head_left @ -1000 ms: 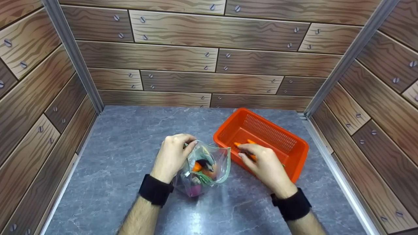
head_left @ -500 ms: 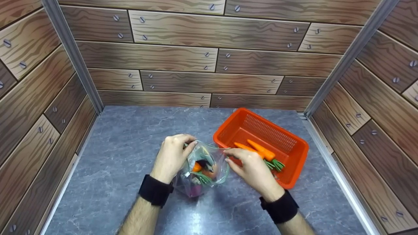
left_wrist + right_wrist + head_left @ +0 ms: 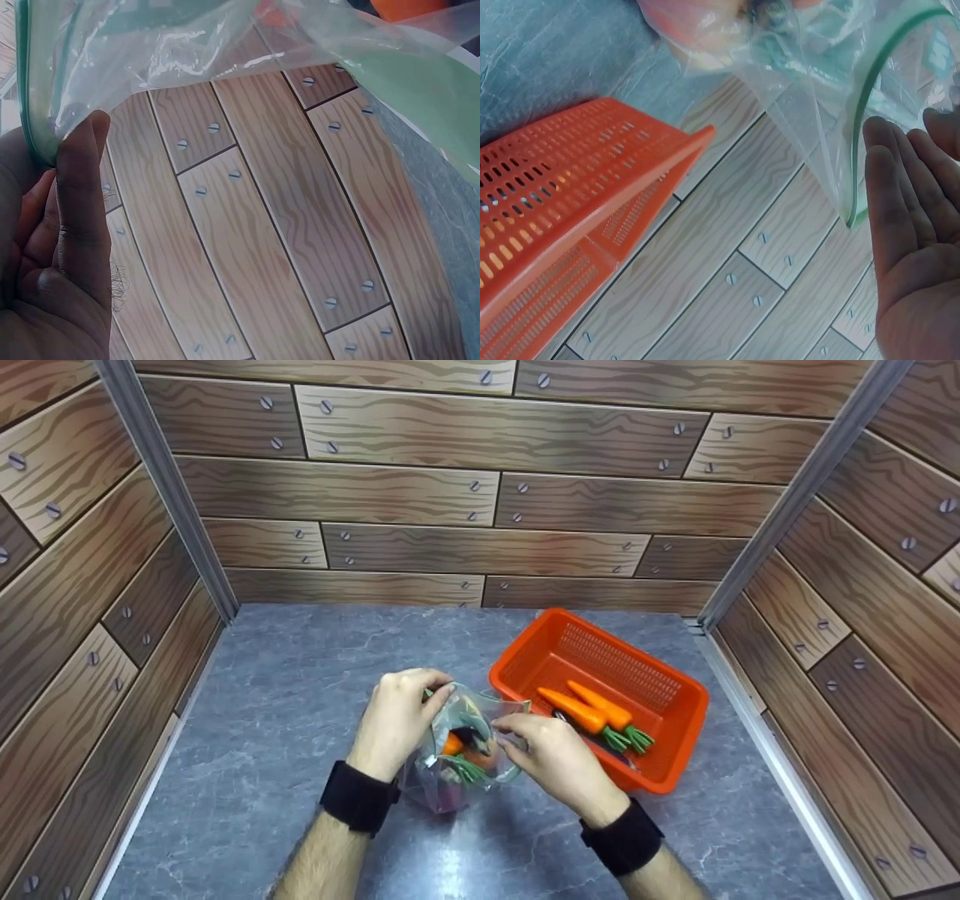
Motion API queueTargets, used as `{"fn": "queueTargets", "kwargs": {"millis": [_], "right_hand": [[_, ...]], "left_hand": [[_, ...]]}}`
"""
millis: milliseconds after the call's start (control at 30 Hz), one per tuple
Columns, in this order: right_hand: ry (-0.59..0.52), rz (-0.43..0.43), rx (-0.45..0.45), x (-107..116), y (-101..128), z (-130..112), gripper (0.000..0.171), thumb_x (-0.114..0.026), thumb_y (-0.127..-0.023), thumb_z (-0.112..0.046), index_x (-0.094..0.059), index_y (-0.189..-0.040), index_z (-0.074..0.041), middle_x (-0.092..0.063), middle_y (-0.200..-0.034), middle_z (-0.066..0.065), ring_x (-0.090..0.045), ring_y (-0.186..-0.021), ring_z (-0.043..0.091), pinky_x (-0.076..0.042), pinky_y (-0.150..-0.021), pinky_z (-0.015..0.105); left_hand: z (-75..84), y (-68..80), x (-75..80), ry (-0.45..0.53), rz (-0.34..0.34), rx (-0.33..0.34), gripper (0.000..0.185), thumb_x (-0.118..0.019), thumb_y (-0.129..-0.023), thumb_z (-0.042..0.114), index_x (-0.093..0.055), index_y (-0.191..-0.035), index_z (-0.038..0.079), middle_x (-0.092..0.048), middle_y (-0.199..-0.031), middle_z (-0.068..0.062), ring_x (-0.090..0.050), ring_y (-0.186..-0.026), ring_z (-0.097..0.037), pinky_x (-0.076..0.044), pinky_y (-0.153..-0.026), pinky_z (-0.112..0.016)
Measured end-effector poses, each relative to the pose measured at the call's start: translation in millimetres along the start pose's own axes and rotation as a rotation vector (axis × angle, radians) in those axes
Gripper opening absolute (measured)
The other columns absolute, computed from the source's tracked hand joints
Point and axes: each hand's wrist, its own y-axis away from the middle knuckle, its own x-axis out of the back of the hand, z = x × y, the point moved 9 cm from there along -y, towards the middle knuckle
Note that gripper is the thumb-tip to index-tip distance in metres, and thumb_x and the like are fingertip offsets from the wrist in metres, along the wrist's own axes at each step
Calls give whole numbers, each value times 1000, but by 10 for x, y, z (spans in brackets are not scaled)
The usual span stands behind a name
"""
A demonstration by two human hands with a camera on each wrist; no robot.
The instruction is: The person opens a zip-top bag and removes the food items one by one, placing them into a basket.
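My left hand point(image 3: 397, 720) pinches the green zip edge of a clear zip bag point(image 3: 187, 52) between thumb and fingers. Inside the bag, in the head view, lie an orange piece point(image 3: 452, 744), green stalks point(image 3: 466, 769), something dark, and a purple shape low down. A round reddish thing point(image 3: 705, 26) shows through the plastic in the right wrist view. My right hand point(image 3: 559, 757) is at the bag's mouth on its right side. Its fingers point(image 3: 892, 202) are extended along the green zip rim, with the thumb apart and nothing visible between them.
An orange plastic basket point(image 3: 517, 660) stands right of the bag, angled on the grey marbled table point(image 3: 315, 645). In it lie two carrots point(image 3: 574, 711) with green tops and a dark object partly hidden under them. Wood-patterned walls point(image 3: 405, 495) enclose the table.
My right hand has moved left from above the basket to the bag's mouth, uncovering the carrots. My left hand keeps its grip on the bag's edge.
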Motion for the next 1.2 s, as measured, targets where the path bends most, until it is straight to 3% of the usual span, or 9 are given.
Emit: {"fn": "queueTargets", "kwargs": {"millis": [333,633,833,1200], "right_hand": [[17,-56,73,-254,-72,-107,22,-86,-105,-3,-86,-128,-5,-90,-120,9,-87,-106,23,-74,-92,41],[-2,-160,38,-499,-178,-123,11,-84,-109,-11,-88,-119,-8,-91,-110,5,-87,-98,21,-73,-85,40],[24,-218,15,-630,-190,-98,14,-87,-107,-12,-89,-120,-8,-92,-111,5,-87,-98,21,-73,-86,40],[67,-142,-9,-670,-203,-14,27,-89,-104,-11,-85,-130,-4,-90,-121,12,-87,-110,29,-73,-96,47]], "left_hand": [[-5,-7,20,10,5,0,8,-84,-109,12,-91,-110,7,-91,-103,-9,-88,-95,-24,-73,-84,-41],[-6,-12,16,7,6,0,8,-85,-109,13,-91,-111,8,-91,-104,-9,-88,-96,-24,-73,-85,-42],[-22,-2,20,3,7,5,8,-84,-110,13,-91,-111,9,-91,-103,-7,-87,-96,-23,-72,-83,-42],[-27,13,12,5,7,1,8,-84,-110,12,-91,-110,9,-90,-103,-8,-87,-95,-24,-72,-82,-44]]}}
